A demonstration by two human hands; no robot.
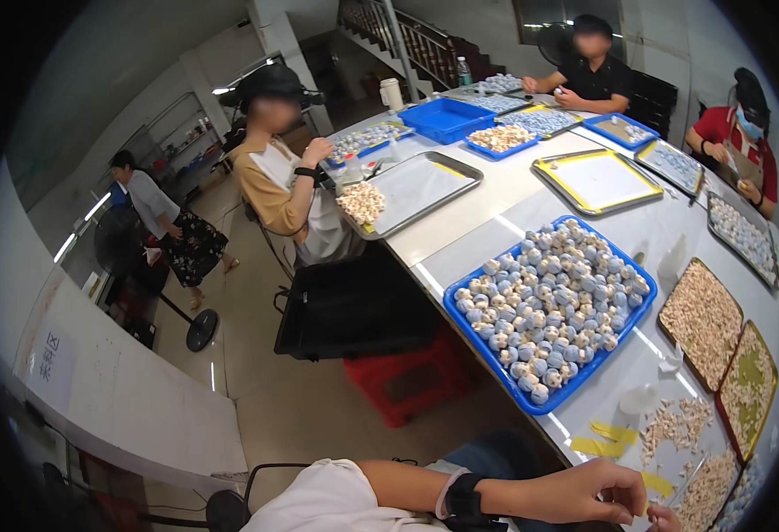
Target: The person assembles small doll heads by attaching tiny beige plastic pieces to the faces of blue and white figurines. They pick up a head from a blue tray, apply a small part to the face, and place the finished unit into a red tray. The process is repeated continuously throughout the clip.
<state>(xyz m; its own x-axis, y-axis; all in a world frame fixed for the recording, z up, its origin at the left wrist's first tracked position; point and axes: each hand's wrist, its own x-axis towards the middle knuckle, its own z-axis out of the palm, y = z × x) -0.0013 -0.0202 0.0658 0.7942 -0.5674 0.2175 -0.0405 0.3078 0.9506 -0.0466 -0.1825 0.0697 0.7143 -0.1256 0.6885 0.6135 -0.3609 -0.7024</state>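
Note:
My left hand (598,492) is at the lower right edge of the table, its fingers curled into a pinch. Only the fingertips of my right hand (664,518) show at the bottom rim, bent and close to my left fingertips. Whatever they pinch is too small to make out. Just beyond them lie loose small cream-coloured pieces (676,424) and yellow tape strips (604,440). A blue tray (545,410) farther off is heaped with small round blue-and-cream figures (549,306).
Trays of cream pieces (702,319) stand at the right. A metal tray (416,191), a yellow-edged tray (598,180) and a blue bin (447,120) are farther back. Co-workers sit around the table; one person walks at left. A black case (354,306) and red stool (403,377) stand beside the table.

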